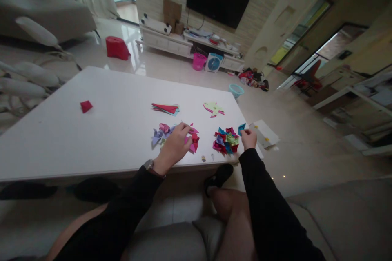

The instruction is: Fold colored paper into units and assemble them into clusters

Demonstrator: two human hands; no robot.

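Note:
My left hand, a watch on its wrist, is over a pile of folded paper pieces at the near side of the white table. Its thumb and fingers are apart, close to a pink and red folded paper; whether they touch it I cannot tell. Lilac folded paper shows left of the hand, which hides part of the pile. Between the fingertips of my right hand is a blue folded paper piece, held near the table's right end. Just left of it lies a heap of multicoloured folded paper.
Farther back on the table are red and blue flat folded strips, a light green and pink paper stack and a red folded square. Two tiny scraps lie near the front edge. A white box is beyond the right end.

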